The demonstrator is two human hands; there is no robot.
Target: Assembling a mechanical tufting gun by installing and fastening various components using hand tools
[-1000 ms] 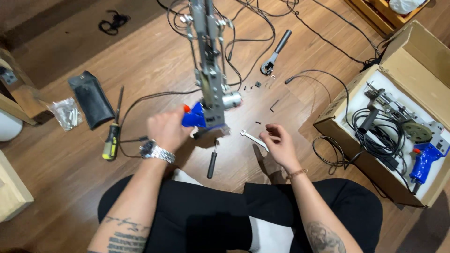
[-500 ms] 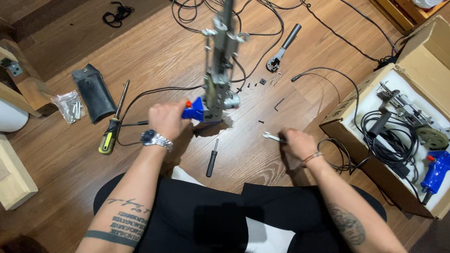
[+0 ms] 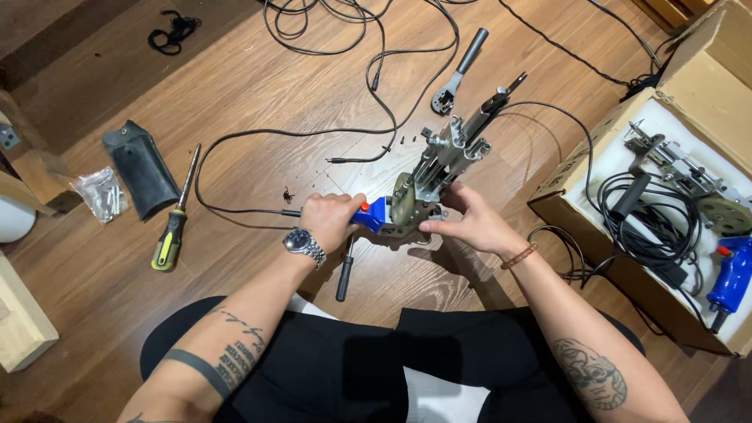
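Now your left hand wraps tight around the machine's blue handle; your right hand pinches its metal body, a black-handled tool just below your left fingers.

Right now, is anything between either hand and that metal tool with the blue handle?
Nothing visible. The left hand grips the blue handle of the metal tool, and the right hand touches its metal frame from the other side. A black-handled tool lies on the wood floor just below the left hand, apart from the grip.
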